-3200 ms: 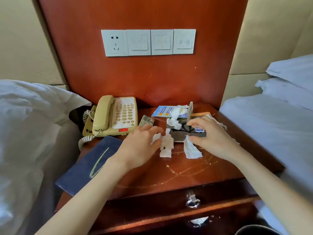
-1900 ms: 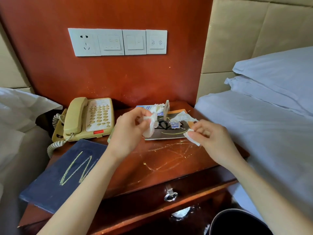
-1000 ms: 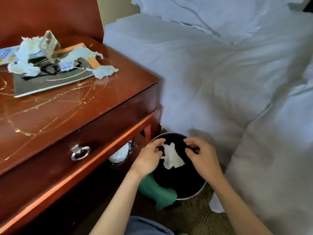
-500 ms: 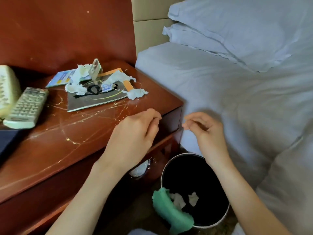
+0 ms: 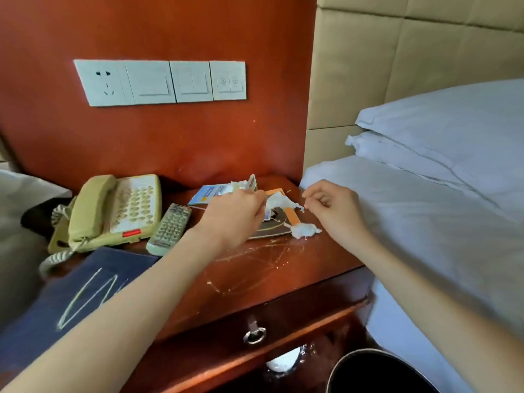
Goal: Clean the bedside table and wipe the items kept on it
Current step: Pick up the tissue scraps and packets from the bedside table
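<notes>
Torn tissue scraps point(image 5: 279, 201) near the bedside table's point(image 5: 255, 268) back right corner, light, soft and probably easily torn; left hand point(image 5: 235, 215) pinches one, right hand point(image 5: 333, 207) loosely curled, empty.

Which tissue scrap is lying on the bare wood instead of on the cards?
The crumpled wad at the dark card's front right corner, nearest the bed. The larger scrap lies on the cards; a third lies behind.
</notes>
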